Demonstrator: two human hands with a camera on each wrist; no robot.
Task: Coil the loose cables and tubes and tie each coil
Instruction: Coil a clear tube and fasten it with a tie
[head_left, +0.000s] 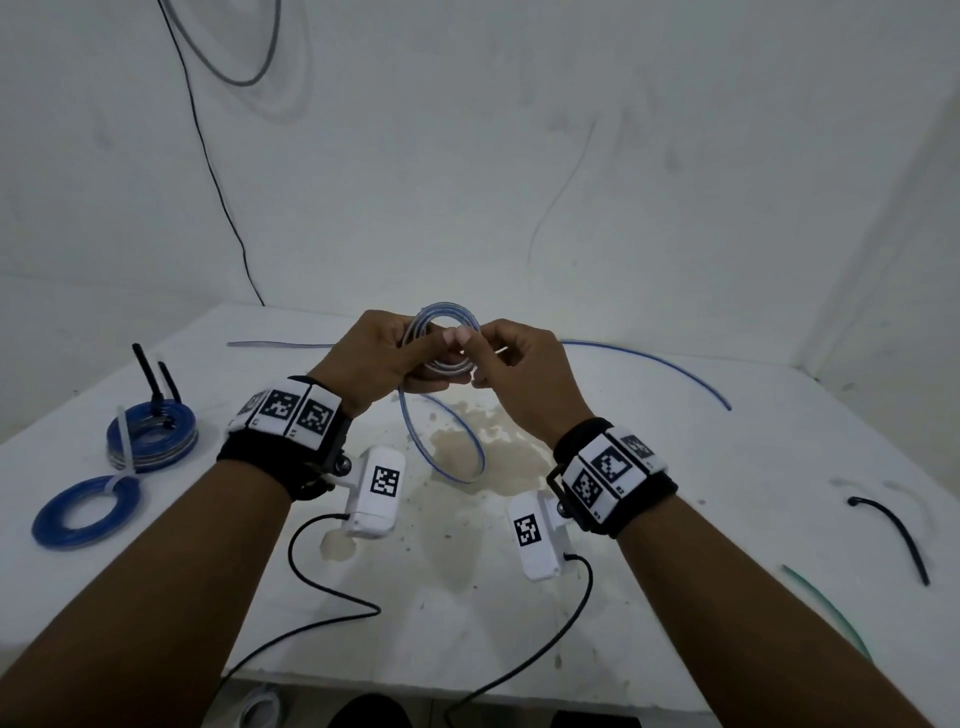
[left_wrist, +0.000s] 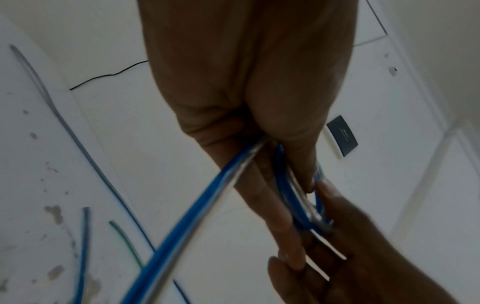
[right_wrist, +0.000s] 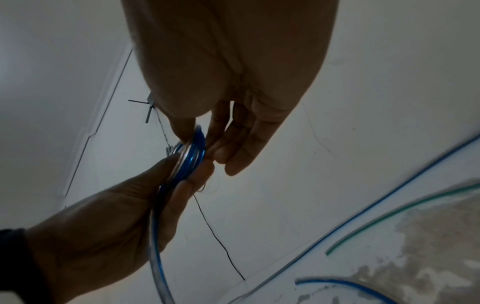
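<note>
A small coil of blue-and-clear tube (head_left: 445, 332) is held up above the white table (head_left: 649, 467) between both hands. My left hand (head_left: 441, 361) grips the coil's left side, thumb on top and fingers curled beneath. My right hand (head_left: 475, 358) pinches its right side with thumb and fingertips. The tube's loose tail (head_left: 447, 447) hangs down into a loop on the table and runs off to the right. In the left wrist view the coil (left_wrist: 298, 197) lies along my left fingers (left_wrist: 283, 222). In the right wrist view my right fingers (right_wrist: 221, 127) close on the coil (right_wrist: 192, 156).
Two tied blue coils (head_left: 150, 436) (head_left: 85, 512) lie at the table's left, with black zip ties (head_left: 150, 379) sticking up behind them. A black zip tie (head_left: 893, 535) and a green tube (head_left: 831, 608) lie at the right. A brown stain (head_left: 483, 452) marks the table's middle.
</note>
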